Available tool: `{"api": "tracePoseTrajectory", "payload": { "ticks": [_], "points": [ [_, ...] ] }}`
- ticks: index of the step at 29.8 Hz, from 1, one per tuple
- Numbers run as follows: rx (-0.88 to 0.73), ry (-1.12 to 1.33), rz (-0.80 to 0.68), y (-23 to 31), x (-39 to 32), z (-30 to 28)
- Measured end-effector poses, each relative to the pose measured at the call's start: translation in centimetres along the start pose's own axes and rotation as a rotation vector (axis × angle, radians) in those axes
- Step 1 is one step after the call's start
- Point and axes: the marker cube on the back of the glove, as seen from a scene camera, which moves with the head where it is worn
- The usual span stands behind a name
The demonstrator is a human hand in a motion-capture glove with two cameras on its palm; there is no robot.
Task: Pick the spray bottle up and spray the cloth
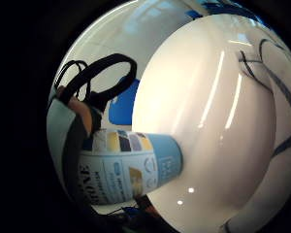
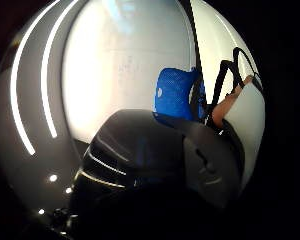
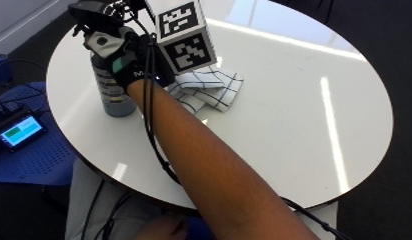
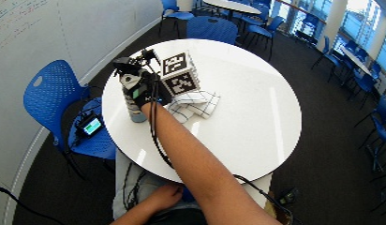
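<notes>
Closest to the outside camera is my forearm, reaching across the round white counter (image 3: 306,95) to its far edge; my gloved right hand (image 3: 136,67) is wrapped round the neck of the spray bottle (image 3: 113,92), fingers curled about it just under the dark spray head; the bottle stands upright on the counter near the rim; the white checked cloth (image 3: 209,90) lies crumpled just beside my hand on its thumb side, apart from the bottle; the palm view shows the bottle's label (image 1: 126,167) close against my palm; beyond the counter's rim on the bottle's side stands a blue chair (image 4: 55,101) carrying a small screen (image 4: 90,125); my bare hand (image 4: 159,199) rests in my lap.
</notes>
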Motion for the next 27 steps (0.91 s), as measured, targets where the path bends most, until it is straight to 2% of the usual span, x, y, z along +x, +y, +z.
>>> {"api": "tracePoseTrajectory", "payload": {
  "ticks": [15, 27],
  "points": [
    [0.009, 0.02, 0.037, 0.4, 2.1, 0.0],
    [-0.085, -0.015, 0.132, 1.2, 6.2, 0.6]
  ]
}}
